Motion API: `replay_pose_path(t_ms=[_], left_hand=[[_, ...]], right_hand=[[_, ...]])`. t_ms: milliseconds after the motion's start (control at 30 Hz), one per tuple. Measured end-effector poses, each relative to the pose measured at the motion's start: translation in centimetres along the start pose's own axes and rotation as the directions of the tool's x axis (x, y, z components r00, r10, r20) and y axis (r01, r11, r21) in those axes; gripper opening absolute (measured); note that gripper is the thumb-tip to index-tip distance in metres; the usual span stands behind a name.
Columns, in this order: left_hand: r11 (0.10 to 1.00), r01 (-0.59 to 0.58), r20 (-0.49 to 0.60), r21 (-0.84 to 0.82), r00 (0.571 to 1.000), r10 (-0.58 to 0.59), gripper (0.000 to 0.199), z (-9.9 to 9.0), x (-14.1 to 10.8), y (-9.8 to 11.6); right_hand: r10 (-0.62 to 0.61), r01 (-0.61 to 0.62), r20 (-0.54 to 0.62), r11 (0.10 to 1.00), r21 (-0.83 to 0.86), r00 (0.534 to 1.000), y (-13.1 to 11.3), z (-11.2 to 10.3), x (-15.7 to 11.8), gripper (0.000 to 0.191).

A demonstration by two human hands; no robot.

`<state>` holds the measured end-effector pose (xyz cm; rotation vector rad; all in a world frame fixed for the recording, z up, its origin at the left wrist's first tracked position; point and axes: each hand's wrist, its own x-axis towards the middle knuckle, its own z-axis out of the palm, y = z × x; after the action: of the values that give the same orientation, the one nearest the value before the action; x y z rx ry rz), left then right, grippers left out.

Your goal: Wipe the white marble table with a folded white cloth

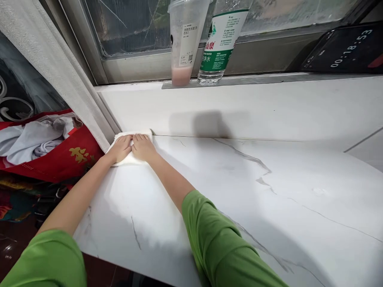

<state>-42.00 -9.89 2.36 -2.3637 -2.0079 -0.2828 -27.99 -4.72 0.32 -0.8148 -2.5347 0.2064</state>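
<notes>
white desk (227, 191) with grey, marble-like veining, set against a low white ledge (269, 107) along its far side. above and beyond the desk, a metal-framed window (128, 30). at the far left of the desk, a pale curtain (54, 52), slanting in view down to the corner.

found on the desk, at its far left corner: one white cloth (129, 160), close against the ledge and largely covered from above. observed on top of the cloth: left hand (120, 147) and right hand (143, 146), side by side and just touching, laid out flat with fingers extended forward and close together. no grip noted on either side; only pressed down over the cloth. cannot tell how firmly. both arms reaching across the desk from its near side, in green sleeves (221, 235).

recorded beyond the desk, on the grey sill (254, 79) over the ledge: a clear plastic cup (182, 44) with a printed sticker and a little pink liquid at the bottom; right beside it, a clear bottle (220, 44) with a green and white label. beyond the right part of the desk, a dark phone (344, 52) showing 00:18:53.

left of the desk: a red bag (62, 171) with gold print, holding crumpled white fabric (32, 137). below the desk, dark reddish floor (103, 267).
</notes>
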Motion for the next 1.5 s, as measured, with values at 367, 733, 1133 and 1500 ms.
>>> replay_pose_path(t_ms=[367,733,1133,1500], left_hand=[[1.000,0.015,0.008,0.013,1.000,-0.015,0.050,0.3,-0.1,1.9],[0.993,0.033,-0.092,0.112,0.995,-0.023,0.054,0.2,-15.0,15.0],[0.994,-0.096,-0.077,0.051,0.992,0.100,0.072,0.1,-19.0,21.0],[0.998,-0.045,0.005,-0.035,0.999,0.045,0.042,1.8,-1.9,13.9]], right_hand=[[0.017,-0.019,-0.021,0.997,-0.079,1.000,0.2,-0.5,-1.8,0.050],[-0.170,0.170,0.006,0.985,-0.022,0.985,-5.6,-5.9,-17.2,0.054],[-0.206,0.203,0.038,0.976,0.072,0.978,-6.6,-8.7,-24.3,0.059],[-0.045,0.044,-0.020,0.998,-0.051,0.999,4.1,-6.2,-12.0,0.050]])
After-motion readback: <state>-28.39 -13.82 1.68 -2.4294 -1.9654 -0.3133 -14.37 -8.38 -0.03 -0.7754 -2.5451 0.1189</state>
